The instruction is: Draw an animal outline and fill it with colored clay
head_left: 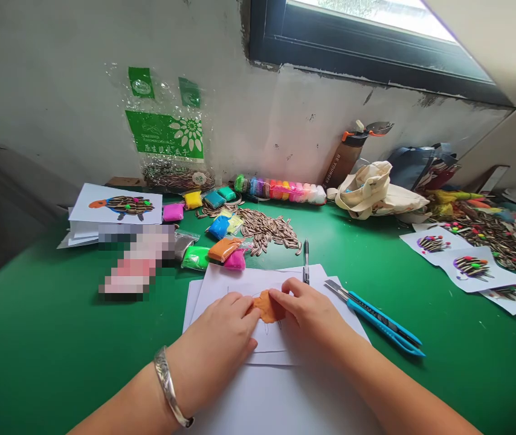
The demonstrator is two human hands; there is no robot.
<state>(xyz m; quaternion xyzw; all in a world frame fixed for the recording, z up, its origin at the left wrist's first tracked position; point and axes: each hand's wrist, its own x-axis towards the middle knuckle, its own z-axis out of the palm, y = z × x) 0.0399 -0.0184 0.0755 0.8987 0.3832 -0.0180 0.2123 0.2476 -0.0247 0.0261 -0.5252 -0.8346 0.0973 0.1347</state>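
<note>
Left hand (222, 332), right hand (315, 313) half-curled, holding orange clay (269, 308); bottle (345, 158) reads "BE YOUNGER"

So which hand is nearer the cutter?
The right. The right hand is to the left of the cutter, touching the right side of the orange clay; the left hand is farther off, at the clay's left side.

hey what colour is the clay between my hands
The clay is orange, clearest in the head view.
</note>
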